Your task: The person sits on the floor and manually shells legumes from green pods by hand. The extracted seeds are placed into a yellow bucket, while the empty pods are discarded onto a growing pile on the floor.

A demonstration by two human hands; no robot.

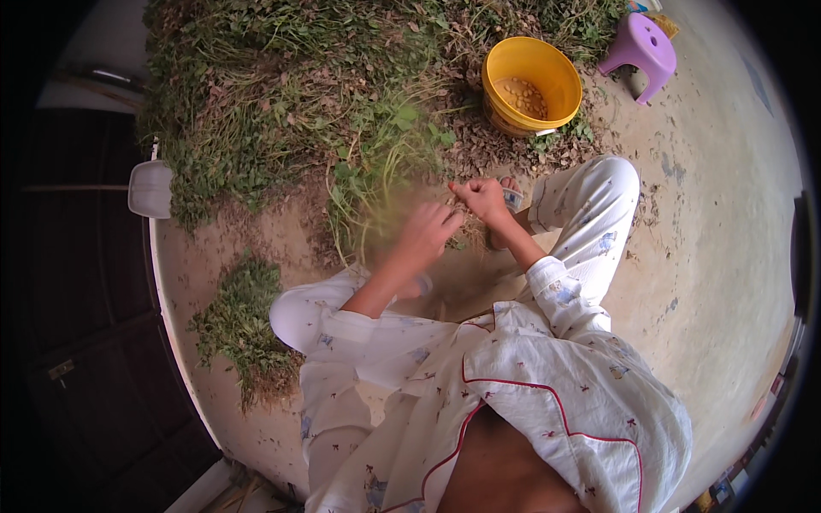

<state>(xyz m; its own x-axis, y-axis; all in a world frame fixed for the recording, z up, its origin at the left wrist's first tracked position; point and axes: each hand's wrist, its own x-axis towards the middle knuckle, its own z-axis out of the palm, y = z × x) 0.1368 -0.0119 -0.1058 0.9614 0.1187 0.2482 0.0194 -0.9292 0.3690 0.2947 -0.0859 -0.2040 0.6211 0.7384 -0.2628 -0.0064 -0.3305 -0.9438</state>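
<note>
My left hand (426, 232) is blurred and closed around a bunch of green peanut plants (385, 192), whose leafy stems fan out up and to the left. Thin brown roots (474, 234) show just right of that hand. Close by, my right hand (484, 200) has its fingers curled in above the roots; whether anything is between them is hidden. Beyond both hands stands a yellow plastic bucket (532, 54), with several pale peanut pods (526, 96) on its bottom.
A large heap of peanut plants (276, 96) covers the floor ahead. Left of my knee lies a smaller plant pile (247, 327). A purple plastic stool (644, 48) stands at the upper right. A pale dustpan (151, 189) is by the dark door (83, 288). Dry leaves litter the concrete floor (712, 224).
</note>
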